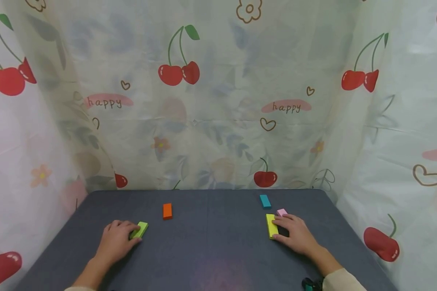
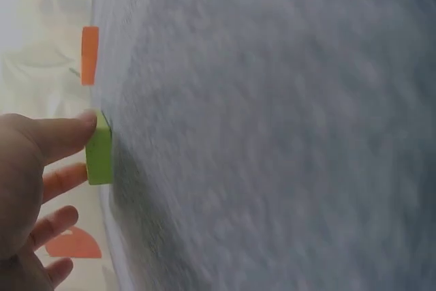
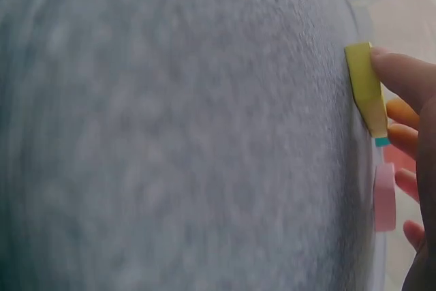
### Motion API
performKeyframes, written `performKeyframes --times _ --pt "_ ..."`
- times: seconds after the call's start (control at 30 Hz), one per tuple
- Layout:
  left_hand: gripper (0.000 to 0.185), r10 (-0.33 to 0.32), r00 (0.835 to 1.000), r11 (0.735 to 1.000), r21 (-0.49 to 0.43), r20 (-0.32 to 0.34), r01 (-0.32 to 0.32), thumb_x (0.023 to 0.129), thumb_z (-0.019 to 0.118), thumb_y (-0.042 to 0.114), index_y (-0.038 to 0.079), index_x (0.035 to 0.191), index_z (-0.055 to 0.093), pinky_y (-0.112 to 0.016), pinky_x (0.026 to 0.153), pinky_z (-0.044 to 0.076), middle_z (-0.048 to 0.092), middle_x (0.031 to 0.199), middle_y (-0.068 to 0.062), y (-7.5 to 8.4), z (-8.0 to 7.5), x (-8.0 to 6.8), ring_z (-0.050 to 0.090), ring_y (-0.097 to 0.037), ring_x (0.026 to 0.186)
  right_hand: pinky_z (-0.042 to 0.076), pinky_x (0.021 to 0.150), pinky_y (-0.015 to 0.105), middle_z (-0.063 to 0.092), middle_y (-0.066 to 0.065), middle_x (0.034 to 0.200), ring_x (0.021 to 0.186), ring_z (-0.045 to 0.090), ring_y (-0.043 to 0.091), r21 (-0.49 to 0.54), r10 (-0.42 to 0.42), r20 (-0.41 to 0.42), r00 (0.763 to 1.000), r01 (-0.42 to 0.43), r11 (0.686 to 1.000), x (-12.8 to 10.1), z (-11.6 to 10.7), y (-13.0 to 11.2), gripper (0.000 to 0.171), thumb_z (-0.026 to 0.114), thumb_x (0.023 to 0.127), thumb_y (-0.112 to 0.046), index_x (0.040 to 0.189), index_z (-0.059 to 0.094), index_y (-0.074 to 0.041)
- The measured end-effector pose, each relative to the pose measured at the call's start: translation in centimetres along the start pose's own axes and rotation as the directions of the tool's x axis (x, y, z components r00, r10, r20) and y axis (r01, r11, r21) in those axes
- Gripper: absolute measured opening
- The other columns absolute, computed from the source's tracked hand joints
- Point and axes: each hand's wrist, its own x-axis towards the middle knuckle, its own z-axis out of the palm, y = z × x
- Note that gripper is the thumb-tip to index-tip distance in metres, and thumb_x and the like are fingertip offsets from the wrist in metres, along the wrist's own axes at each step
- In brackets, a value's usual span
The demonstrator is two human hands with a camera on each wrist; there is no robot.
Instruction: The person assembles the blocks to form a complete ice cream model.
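A light-green block (image 1: pixel 142 229) lies at the left of the dark table, and my left hand (image 1: pixel 115 242) pinches it between thumb and fingers. The left wrist view shows the thumb on the near face of this green block (image 2: pixel 100 158), other fingers behind it. At the right, my right hand (image 1: pixel 298 236) grips a long yellow block (image 1: pixel 271 226) by its side. In the right wrist view the thumb rests on the yellow block (image 3: pixel 366 83), which tilts slightly there. A pink block (image 1: pixel 281 211) sits just beyond the right fingers, partly hidden by them.
An orange block (image 1: pixel 167 211) lies beyond the left hand, towards the middle. Behind the yellow block, a blue block (image 1: pixel 265 201) lies near the far edge of the grey table (image 1: pixel 211 238). Printed curtains (image 1: pixel 218 101) hang around the back and sides.
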Motion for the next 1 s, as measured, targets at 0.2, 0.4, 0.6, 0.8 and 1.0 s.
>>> performKeyframes --times 0.2,0.4,0.6,0.8,1.0 --pt "0.031 0.008 0.999 1.000 0.018 -0.053 -0.007 0.075 0.083 0.030 0.018 0.103 0.076 -0.063 0.085 0.033 0.064 0.102 -0.002 1.1 0.2 0.3 0.050 -0.032 0.097 0.027 0.103 0.062 0.062 0.001 0.129 0.126 0.047 0.031 0.009 0.016 0.039 0.999 -0.016 1.000 0.5 0.4 -0.4 0.055 0.071 0.083 -0.054 0.124 0.069 -0.017" --pt "0.028 0.008 0.999 1.000 -0.020 -0.034 -0.009 0.078 0.081 0.023 0.018 0.106 0.076 -0.064 0.089 0.029 0.063 0.104 -0.001 2.2 0.3 0.4 0.048 -0.033 0.101 0.026 0.105 0.061 0.061 -0.001 0.131 0.127 0.046 0.029 0.027 0.022 0.082 0.996 -0.024 0.999 0.9 0.6 -1.3 0.058 0.069 0.082 -0.058 0.126 0.068 -0.019" --pt "0.029 -0.012 1.000 1.000 -0.024 0.024 0.013 0.081 0.079 0.017 0.023 0.109 0.076 -0.065 0.092 0.026 0.060 0.104 0.001 3.2 0.5 0.8 0.047 -0.033 0.103 0.030 0.105 0.058 0.061 -0.002 0.131 0.123 0.050 0.027 0.050 -0.031 0.075 0.997 0.027 0.998 1.2 0.9 -2.3 0.057 0.070 0.082 -0.056 0.125 0.069 -0.018" --pt "0.031 -0.011 1.000 0.999 -0.033 0.004 0.011 0.081 0.078 0.013 0.026 0.109 0.076 -0.064 0.093 0.026 0.059 0.101 0.002 4.2 1.0 1.1 0.048 -0.032 0.101 0.032 0.102 0.058 0.060 -0.004 0.132 0.120 0.049 0.026 0.041 -0.059 0.092 0.994 0.056 0.998 1.4 1.2 -3.1 0.057 0.068 0.083 -0.058 0.127 0.068 -0.021" --pt "0.030 -0.005 1.000 0.999 -0.053 -0.007 0.004 0.082 0.078 0.015 0.027 0.109 0.076 -0.064 0.094 0.025 0.058 0.099 0.004 5.4 1.6 1.5 0.047 -0.031 0.100 0.032 0.102 0.057 0.059 -0.004 0.132 0.118 0.049 0.024 0.010 -0.082 0.116 0.990 0.081 0.997 1.7 1.3 -4.3 0.057 0.065 0.085 -0.059 0.128 0.067 -0.022"
